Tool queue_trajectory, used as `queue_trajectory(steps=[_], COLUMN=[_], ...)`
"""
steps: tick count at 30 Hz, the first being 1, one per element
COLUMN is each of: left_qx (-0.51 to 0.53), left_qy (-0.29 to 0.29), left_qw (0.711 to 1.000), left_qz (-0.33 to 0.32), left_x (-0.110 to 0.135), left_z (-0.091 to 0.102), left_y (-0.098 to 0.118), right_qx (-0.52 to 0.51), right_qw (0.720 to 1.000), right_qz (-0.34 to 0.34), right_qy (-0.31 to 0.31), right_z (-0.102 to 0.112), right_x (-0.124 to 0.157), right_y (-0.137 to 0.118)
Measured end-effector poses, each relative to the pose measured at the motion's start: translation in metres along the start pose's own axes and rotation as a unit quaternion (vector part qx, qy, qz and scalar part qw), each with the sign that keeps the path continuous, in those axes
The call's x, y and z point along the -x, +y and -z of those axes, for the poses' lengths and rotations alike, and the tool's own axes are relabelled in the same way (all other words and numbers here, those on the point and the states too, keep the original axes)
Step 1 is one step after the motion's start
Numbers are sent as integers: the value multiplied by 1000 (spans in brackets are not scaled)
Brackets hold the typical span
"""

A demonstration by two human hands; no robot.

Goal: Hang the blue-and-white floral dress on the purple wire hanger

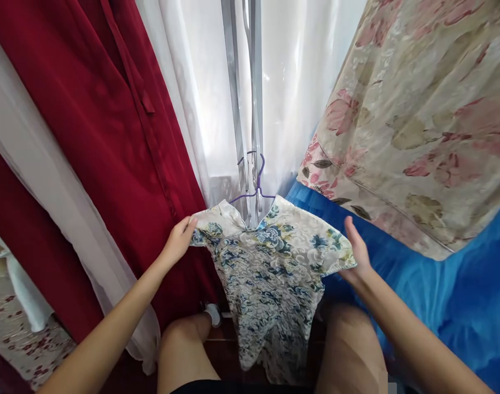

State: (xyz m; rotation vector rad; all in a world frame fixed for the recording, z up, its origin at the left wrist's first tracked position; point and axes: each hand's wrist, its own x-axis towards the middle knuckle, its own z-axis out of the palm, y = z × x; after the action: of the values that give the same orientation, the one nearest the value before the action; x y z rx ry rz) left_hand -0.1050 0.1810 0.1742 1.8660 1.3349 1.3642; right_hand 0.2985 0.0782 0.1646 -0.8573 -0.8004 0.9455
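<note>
A short-sleeved floral dress point(270, 268), cream with blue and green flowers, hangs in front of me on a purple hanger point(259, 180). My left hand point(181, 236) is closed, with the thumb and fingers pinching the end of the left sleeve. At the other sleeve, my right hand point(360, 249) touches the cuff, its thumb stretched up and apart. The other right fingers are hidden behind the sleeve cloth. Both sleeves are spread out sideways. The dress's lower part hangs down between my knees.
Long red cloth point(143, 164) and a sheer whitish cloth point(69, 191) hang at the left. A metal pole point(256, 82) stands before a white curtain point(299, 82). On the right hang a beige floral garment point(418, 126) and bright blue fabric point(434, 290).
</note>
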Motion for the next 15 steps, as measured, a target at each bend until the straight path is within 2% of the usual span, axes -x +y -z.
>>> queue_trajectory(steps=[2, 5, 7, 9, 12, 14, 15], left_qx=[134, 296, 355, 372, 303, 153, 55], left_qy=[24, 111, 156, 168, 142, 149, 164], left_qw=[988, 942, 917, 911, 941, 965, 964], left_qz=[66, 114, 95, 51, -51, -152, -203], left_x=[11, 26, 30, 30, 26, 27, 30], left_z=[-2, -10, -11, -10, -10, -14, -18], left_y=[-6, 17, 45, 74, 103, 106, 102], right_qx=[-24, -40, -64, -95, -103, -68, -32], right_qw=[997, 992, 991, 990, 991, 994, 995], right_qz=[-56, -110, -114, -104, -43, 14, 38], right_qy=[-42, -53, -23, 21, 72, 85, 84], right_z=[3, -6, -15, -22, -21, -13, -8], right_x=[19, 35, 31, 23, 28, 53, 72], right_y=[-7, -23, -38, -53, -63, -57, -51])
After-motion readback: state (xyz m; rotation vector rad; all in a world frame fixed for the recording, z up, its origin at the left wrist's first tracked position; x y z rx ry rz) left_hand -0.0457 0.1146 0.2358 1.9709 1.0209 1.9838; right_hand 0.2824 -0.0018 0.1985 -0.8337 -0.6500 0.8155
